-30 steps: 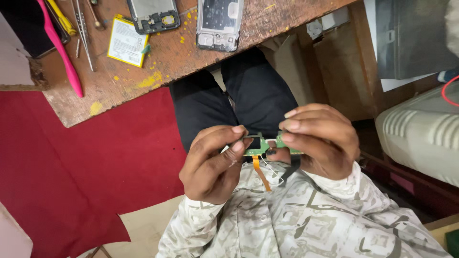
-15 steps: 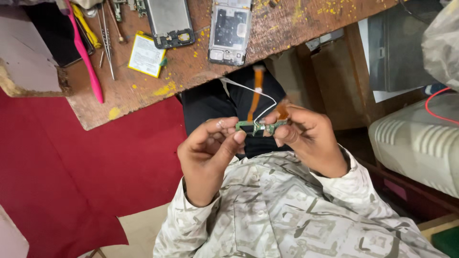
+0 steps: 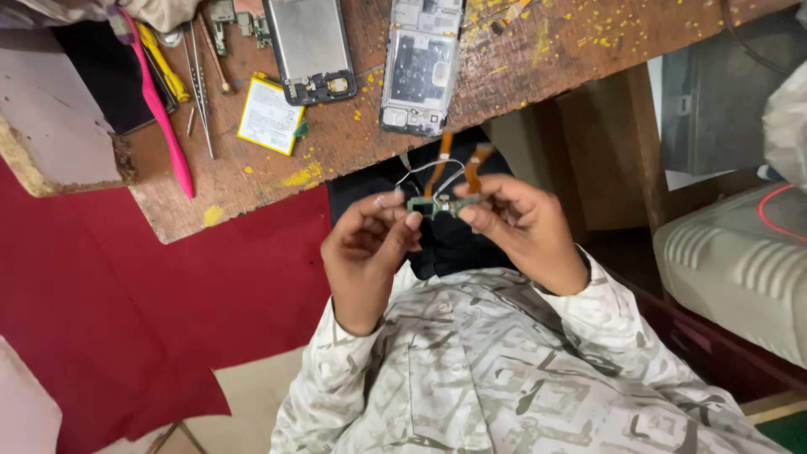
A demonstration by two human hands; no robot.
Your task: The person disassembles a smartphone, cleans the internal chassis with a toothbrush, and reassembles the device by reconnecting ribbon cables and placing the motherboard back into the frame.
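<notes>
While both hands hover over the lap below the table edge, they share one small green circuit board (image 3: 443, 204) between them. The left hand (image 3: 370, 248) pinches the board's left end between thumb and fingertips, the fingers curled in narrow around it. The right hand (image 3: 521, 227) grips the right end the same way, thumb under and fingers folded close on top. The board lies roughly level, just in front of the dark trousers (image 3: 445, 235). Two orange ribbon cables (image 3: 471, 168) rise from the board toward the table edge, and a thin white wire (image 3: 424, 168) loops up beside them.

On the worn wooden table (image 3: 538, 67) above, well apart from the hands, lie two opened phone bodies: a dark phone frame (image 3: 309, 46) and, to its right, a phone with its inner parts bare (image 3: 420, 67). A flat yellow-edged battery (image 3: 269, 113) rests just left of them. Farther left lie tweezers (image 3: 200, 80), a pink plastic tool (image 3: 160, 109) and a yellow tool (image 3: 164, 63). Yellow flecks dot the wood. A red cloth (image 3: 126, 311) covers the floor at the left, and a pale ribbed case (image 3: 740, 269) sits at the right. The sleeves are a light patterned shirt (image 3: 504, 370).
</notes>
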